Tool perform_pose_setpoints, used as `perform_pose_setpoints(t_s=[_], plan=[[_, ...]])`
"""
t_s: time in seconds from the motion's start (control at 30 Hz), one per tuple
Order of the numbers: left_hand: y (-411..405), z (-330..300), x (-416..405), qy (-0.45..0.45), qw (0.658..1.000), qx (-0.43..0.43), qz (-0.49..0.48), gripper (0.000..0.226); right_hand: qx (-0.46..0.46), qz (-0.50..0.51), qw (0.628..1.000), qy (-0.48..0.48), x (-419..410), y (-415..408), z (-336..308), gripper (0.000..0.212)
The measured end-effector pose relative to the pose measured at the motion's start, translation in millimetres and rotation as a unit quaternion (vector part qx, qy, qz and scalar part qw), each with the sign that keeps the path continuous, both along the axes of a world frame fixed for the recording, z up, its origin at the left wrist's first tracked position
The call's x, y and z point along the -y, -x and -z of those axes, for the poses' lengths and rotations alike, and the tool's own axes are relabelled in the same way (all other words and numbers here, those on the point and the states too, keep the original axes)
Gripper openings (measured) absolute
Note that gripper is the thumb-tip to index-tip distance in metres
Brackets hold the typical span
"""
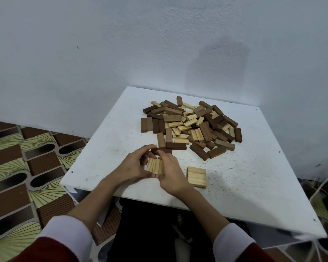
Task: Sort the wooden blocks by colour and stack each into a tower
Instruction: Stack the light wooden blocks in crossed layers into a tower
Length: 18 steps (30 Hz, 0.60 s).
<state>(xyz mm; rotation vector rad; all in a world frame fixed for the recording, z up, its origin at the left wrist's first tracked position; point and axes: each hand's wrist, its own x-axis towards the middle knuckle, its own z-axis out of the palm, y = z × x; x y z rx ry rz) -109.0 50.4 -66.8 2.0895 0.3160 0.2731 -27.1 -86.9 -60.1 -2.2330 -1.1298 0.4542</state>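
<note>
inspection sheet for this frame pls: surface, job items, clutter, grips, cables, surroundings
Surface: white table, scuffed and speckled.
Job's things: mixed pile of dark and light blocks at the far side; row of light blocks between the hands; second light-block set to its right.
Clutter: nothing seen.
Grips: left hand and right hand both curl round the row of light blocks.
Cables: thin pale cords at right edge, kind unclear.
Surroundings: pale wall; patterned floor.
</note>
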Motion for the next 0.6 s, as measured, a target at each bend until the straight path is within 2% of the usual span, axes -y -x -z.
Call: perform_pose_setpoints(t_s=[0.23,0.33,0.43,0.6], plan=[[-19.2,-25.5,30.2,-0.011,0.998,0.056,0.011,0.086,-0.035,0.004,0.996,-0.081,34.5,-25.3,-30.3,0.080],[-34.6,-30.5,52.2,-0.039,0.996,0.067,0.039,0.087,0.003,0.013,0.996,-0.091,66.5,-37.3,-35.4,0.075],[-45.9,-29.3,71.7,-0.048,0.996,0.058,0.057,0.086,0.024,0.042,0.994,-0.100,90.6,-44.3,-30.6,0.075],[-51.6,-17.3,87.0,-0.057,0.995,0.035,0.077,0.085,-0.008,0.054,0.995,-0.079,109.1,-48.6,-17.8,0.074]])
